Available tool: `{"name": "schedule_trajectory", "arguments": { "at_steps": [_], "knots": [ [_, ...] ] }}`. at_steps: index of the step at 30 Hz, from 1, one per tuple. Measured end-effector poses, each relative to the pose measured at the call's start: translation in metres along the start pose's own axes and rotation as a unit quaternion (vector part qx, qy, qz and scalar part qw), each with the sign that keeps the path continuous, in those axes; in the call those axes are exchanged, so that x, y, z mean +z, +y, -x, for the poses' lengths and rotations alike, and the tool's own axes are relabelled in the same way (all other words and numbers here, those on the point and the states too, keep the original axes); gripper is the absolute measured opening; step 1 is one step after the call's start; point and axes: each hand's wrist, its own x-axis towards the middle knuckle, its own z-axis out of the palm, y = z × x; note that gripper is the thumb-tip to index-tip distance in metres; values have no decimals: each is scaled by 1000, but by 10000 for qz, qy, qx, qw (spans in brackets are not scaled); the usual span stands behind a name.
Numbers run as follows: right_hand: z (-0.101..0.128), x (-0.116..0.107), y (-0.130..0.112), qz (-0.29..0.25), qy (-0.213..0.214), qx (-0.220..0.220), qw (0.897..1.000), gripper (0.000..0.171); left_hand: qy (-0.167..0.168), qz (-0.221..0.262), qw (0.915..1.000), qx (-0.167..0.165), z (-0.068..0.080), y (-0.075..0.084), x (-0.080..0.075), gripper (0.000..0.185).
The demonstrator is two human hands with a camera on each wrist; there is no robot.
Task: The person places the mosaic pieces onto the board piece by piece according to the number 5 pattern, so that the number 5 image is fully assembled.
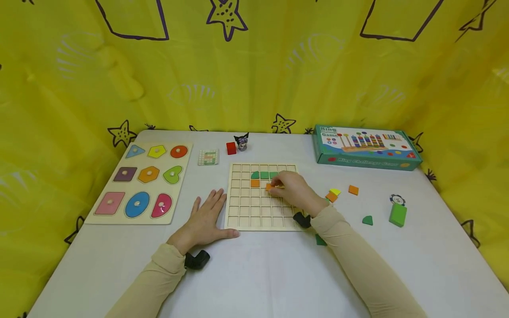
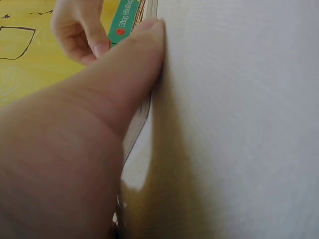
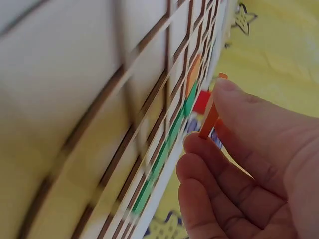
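Observation:
My right hand [image 1: 296,190] pinches an orange square tile [image 3: 210,117] between thumb and fingertips, over the upper middle of a wooden grid board [image 1: 254,212]. Along an upper row of the board lie a green rounded piece [image 1: 255,175] and green square tiles [image 1: 263,175], the row's right end hidden behind the hand. Just below the rounded piece sits another orange tile [image 1: 255,183]. My left hand [image 1: 204,221] rests palm down on the table, fingers spread, beside the board's left edge with the thumb along its lower left corner.
A knobbed shape puzzle [image 1: 131,183] lies left. Behind the board are a pattern card [image 1: 208,157], a red cube [image 1: 231,148] and a small figurine [image 1: 242,142]. A green game box [image 1: 367,148] stands back right, with loose tiles [image 1: 353,190] and a green block [image 1: 398,215] nearer.

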Motion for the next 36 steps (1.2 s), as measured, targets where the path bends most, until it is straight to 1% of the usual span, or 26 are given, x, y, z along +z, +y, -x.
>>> {"name": "schedule_trajectory", "arguments": {
  "at_steps": [5, 12, 17, 22, 25, 28, 30, 33, 36],
  "knots": [
    [-17, 11, -16, 166, -180, -311, 9992, 12, -39, -1, 10000, -29, 0, 0, 0, 118],
    [-23, 21, -25, 168, -273, -426, 9986, 10, 19, 48, 10000, 23, 0, -1, 0, 118],
    [-26, 24, -27, 499, -277, -566, 9968, 11, 40, 81, 10000, 31, -1, -1, 1, 118],
    [-26, 27, -29, 874, -114, -900, 9920, 11, 47, 61, 10000, 11, -1, -1, 1, 117],
    [-24, 27, -31, 974, -64, -949, 9907, 10, 66, 51, 10000, 7, 0, -2, 0, 117],
    [-19, 23, -31, 930, -165, -931, 9912, 9, 55, 78, 10000, -23, 1, -2, 0, 117],
    [-13, 19, -27, 821, -246, -829, 9929, 12, 54, 94, 9999, -22, 1, -1, 0, 117],
    [-2, 10, -14, 682, -140, -750, 9947, 15, 31, 94, 9999, -26, 1, -1, 0, 117],
    [13, -4, 5, 615, 49, -574, 9964, 17, 48, 96, 9999, -16, 0, -1, 1, 117]
  ]
}}
